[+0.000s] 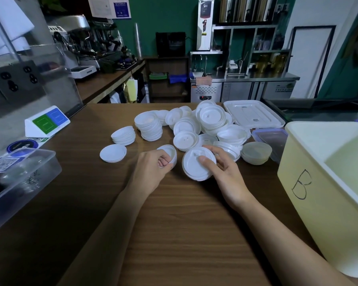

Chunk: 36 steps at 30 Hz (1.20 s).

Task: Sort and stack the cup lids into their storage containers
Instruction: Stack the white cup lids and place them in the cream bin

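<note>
Wooden bench [174, 223]: left hand [151, 172] grips small lids [171, 154], right hand [223, 172] pinches a larger lid stack [194, 166].

espresso machine [87, 36] back-left | green-blue sign stand [47, 121] near-left | steel fridge [242, 89] behind

Bare wooden counter [184, 234] lies open in the near middle, between the clear tub [29, 172] at left and the tall bin marked B [318, 203] at right. Farther back, the heap of lids [186, 126] and a white tray [254, 114] bar the way.
</note>
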Available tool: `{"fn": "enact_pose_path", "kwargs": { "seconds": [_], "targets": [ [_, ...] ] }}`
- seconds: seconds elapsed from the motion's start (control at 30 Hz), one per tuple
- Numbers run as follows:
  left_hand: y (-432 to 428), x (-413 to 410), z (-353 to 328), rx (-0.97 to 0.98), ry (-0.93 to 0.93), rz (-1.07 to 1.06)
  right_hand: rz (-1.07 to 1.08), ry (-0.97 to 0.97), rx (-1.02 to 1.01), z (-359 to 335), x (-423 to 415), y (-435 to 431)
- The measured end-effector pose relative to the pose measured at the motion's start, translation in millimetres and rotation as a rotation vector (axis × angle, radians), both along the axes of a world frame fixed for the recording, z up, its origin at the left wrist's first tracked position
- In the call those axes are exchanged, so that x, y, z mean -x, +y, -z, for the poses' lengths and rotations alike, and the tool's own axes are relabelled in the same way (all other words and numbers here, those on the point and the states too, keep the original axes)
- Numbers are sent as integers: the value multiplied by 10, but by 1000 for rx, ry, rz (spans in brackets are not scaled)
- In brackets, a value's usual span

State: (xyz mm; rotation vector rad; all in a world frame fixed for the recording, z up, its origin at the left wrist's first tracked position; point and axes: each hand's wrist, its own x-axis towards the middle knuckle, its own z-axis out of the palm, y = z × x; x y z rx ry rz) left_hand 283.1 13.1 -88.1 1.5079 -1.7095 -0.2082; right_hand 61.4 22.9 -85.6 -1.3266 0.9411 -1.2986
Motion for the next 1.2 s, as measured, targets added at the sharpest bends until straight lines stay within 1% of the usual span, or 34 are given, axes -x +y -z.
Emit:
{"fn": "enact_pose_path", "kwargs": {
  "seconds": [0.13, 0.23, 0.37, 0.43, 0.5, 0.63, 0.7, 0.8, 0.83, 0.9, 1.03, 1.2],
  "targets": [
    [24, 19, -34, -1, 24, -15, -7, 3, 0, 6, 2, -7],
    [56, 45, -81, -3, 126, -15, -3, 10, 2, 13, 5, -14],
    [118, 102, -143, 68, 236, -3, -2, 12, 5, 27, 3, -17],
    [135, 127, -180, 80, 344, -10, 6, 11, 12, 26, 8, -13],
    [146, 148, -223, 64, 501, 11, 18, 11, 29, 27, 9, -14],
    [174, 191, -275, -1, 804, 126, 30, 13, 48, 35, 5, -22],
    [175, 190, -291, -36, 898, 175, 35, 25, 54, 38, 10, -26],
    [180, 197, -302, -124, 983, 258, 32, 42, 73, 25, 12, -17],
    [187, 220, -298, -165, 988, 291, 33, 50, 85, 22, 12, -12],
    [196, 285, -259, -215, 918, 314, 43, 53, 98, 20, 13, -8],
    [171, 369, -159, -154, 680, 241, 22, 14, 44, 28, 17, -16],
    [168, 386, -102, -115, 594, 173, -13, -13, 28, 22, 11, -12]
  ]
}}
